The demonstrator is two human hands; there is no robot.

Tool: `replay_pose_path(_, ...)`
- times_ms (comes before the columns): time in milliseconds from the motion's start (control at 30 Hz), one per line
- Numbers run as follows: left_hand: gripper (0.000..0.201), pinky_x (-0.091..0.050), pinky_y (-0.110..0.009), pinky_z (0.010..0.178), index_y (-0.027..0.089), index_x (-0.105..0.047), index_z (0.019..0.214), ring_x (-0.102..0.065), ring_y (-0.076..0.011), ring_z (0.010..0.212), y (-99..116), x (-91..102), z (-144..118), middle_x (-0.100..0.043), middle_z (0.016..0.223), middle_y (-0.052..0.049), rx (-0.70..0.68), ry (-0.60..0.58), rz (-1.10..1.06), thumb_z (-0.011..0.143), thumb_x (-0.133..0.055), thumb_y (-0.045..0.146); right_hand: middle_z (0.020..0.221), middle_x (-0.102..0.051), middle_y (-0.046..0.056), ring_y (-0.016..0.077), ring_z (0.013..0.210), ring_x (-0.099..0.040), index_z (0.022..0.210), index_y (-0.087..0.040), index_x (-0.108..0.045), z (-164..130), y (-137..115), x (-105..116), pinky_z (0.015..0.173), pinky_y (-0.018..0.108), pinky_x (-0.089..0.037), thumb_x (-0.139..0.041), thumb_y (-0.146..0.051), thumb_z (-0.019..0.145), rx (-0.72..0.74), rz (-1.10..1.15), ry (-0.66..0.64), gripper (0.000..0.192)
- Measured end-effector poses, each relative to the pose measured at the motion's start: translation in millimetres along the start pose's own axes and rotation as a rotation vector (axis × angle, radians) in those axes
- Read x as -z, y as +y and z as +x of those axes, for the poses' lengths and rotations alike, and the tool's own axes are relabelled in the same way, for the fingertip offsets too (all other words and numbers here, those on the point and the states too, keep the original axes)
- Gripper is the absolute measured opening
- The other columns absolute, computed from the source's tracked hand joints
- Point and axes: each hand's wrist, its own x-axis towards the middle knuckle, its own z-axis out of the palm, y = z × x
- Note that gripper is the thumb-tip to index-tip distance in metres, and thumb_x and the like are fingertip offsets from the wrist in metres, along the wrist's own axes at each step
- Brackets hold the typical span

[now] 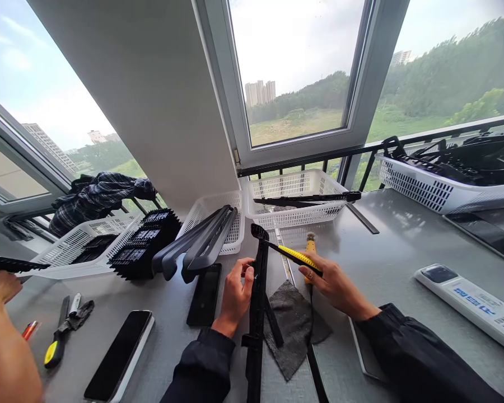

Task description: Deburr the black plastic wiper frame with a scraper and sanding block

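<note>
My left hand (236, 291) is closed at the left side of a long black plastic trim piece (257, 313), its fingers curled near the upper half. The piece runs lengthwise away from me and ends in a rounded, wider head. In my right hand (334, 285) is a yellow-and-black utility knife (296, 254). Its front end points left, reaching the trim piece just below that head. A grey cloth (292, 319) lies under and beside the piece, with a short black strip (274, 322) on it. Behind my right fingers stands a yellow-handled tool (311, 242), partly hidden.
White baskets (294, 221) with black parts line the window side. Grey trim pieces (205, 246) lean from one. Phones (120, 355) and a white power strip (466, 302) lie on the metal table. At left, a co-worker's hand (0, 288) holds a black part near another knife (56, 344).
</note>
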Motion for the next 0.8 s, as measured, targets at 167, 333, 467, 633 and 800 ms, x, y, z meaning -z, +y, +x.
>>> replay_pose_path(167, 0.034, -0.057, -0.038, 0.093, 0.021, -0.069, 0.128, -0.075, -0.0244, 0.104, 1.0, -1.0, -2.0, -0.079, 0.116, -0.009, -0.025, -0.007, 0.014, 0.109, -0.045, 0.035, 0.123, -0.080, 0.009, 0.0284, 0.110, -0.075, 0.135, -0.022, -0.072, -1.3, -1.0, 0.0, 0.092, 0.035, -0.058, -0.054, -0.047, 0.108, 0.014, 0.016, -0.014, 0.041)
replay_pose_path(333, 0.033, -0.056, -0.039, 0.099, 0.023, -0.069, 0.127, -0.073, -0.0250, 0.112, 1.5, -4.4, -3.7, -0.078, 0.122, -0.009, -0.049, 0.004, 0.010, 0.110, -0.044, 0.035, 0.125, -0.079, 0.010, 0.0297, 0.111, -0.075, 0.136, -0.023, -0.072, -2.5, -5.1, -1.6, 0.094, 0.037, -0.059, -0.055, -0.046, 0.108, 0.029, 0.017, -0.024, 0.040)
replay_pose_path(467, 0.032, -0.056, -0.039, 0.099, 0.023, -0.069, 0.126, -0.073, -0.0248, 0.111, 1.7, -5.7, -4.7, -0.078, 0.120, -0.009, -0.052, 0.003, 0.008, 0.111, -0.044, 0.036, 0.124, -0.080, 0.010, 0.0306, 0.112, -0.076, 0.135, -0.024, -0.073, -3.0, -5.0, -4.0, 0.094, 0.038, -0.060, -0.055, -0.045, 0.107, 0.028, 0.003, -0.017, 0.039)
replay_pose_path(633, 0.032, -0.055, -0.039, 0.099, 0.022, -0.069, 0.127, -0.073, -0.0250, 0.112, 0.5, -6.1, -5.0, -0.078, 0.120, -0.009, -0.046, 0.003, 0.017, 0.111, -0.045, 0.037, 0.122, -0.080, 0.010, 0.0308, 0.111, -0.076, 0.133, -0.024, -0.072, -3.3, -4.9, -4.0, 0.093, 0.039, -0.061, -0.055, -0.043, 0.107, 0.028, -0.028, 0.001, 0.037)
replay_pose_path(800, 0.033, -0.056, -0.038, 0.096, 0.022, -0.069, 0.126, -0.073, -0.0242, 0.106, 1.2, -6.0, -4.9, -0.078, 0.118, -0.009, -0.040, 0.007, 0.017, 0.111, -0.045, 0.038, 0.125, -0.080, 0.010, 0.0302, 0.113, -0.076, 0.133, -0.024, -0.072, -3.6, -5.8, -4.3, 0.094, 0.039, -0.061, -0.054, -0.043, 0.108, 0.041, -0.032, -0.014, 0.036)
